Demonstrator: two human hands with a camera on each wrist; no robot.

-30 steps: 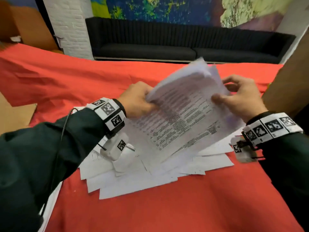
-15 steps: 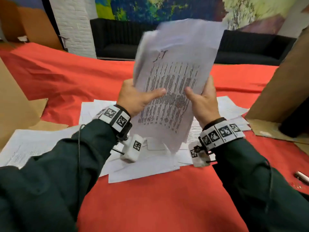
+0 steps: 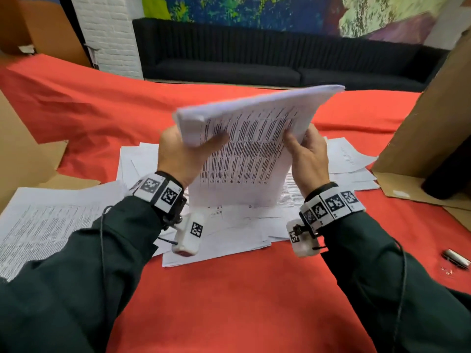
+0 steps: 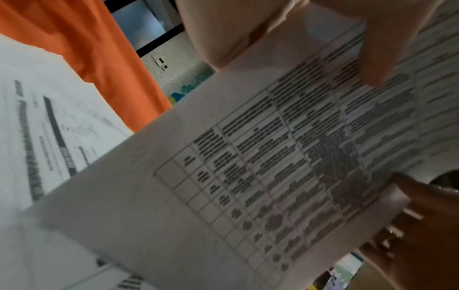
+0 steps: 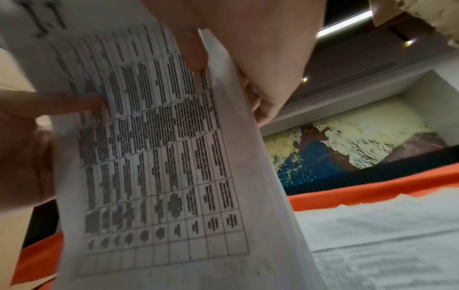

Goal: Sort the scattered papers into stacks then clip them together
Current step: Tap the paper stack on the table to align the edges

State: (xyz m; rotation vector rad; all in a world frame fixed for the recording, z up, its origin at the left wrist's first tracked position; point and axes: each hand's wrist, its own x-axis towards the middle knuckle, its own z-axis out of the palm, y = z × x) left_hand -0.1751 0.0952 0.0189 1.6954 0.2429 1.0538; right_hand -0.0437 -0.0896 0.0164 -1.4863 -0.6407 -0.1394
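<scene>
Both hands hold a stack of printed papers (image 3: 244,151) upright above the red tablecloth, its lower edge just over the loose sheets. My left hand (image 3: 183,154) grips the stack's left edge, thumb across the front page. My right hand (image 3: 308,154) grips the right edge, thumb on the front. The top page carries a printed table (image 4: 285,166), which also shows close up in the right wrist view as the stack of papers (image 5: 159,157). Scattered loose papers (image 3: 229,230) lie on the cloth under and behind the stack. Another sheet (image 3: 48,225) lies at the left.
A cardboard panel (image 3: 433,118) stands at the right with flat cardboard (image 3: 407,192) at its base. More cardboard (image 3: 23,159) lies at the left. A small metal object (image 3: 456,258) rests on the red tablecloth (image 3: 242,301) at the right. A black sofa (image 3: 254,59) runs behind the table.
The stack went from tilted and loosely gathered to upright a second ago. Since half a second ago its top has tipped away and lower, with both hands still on its sides.
</scene>
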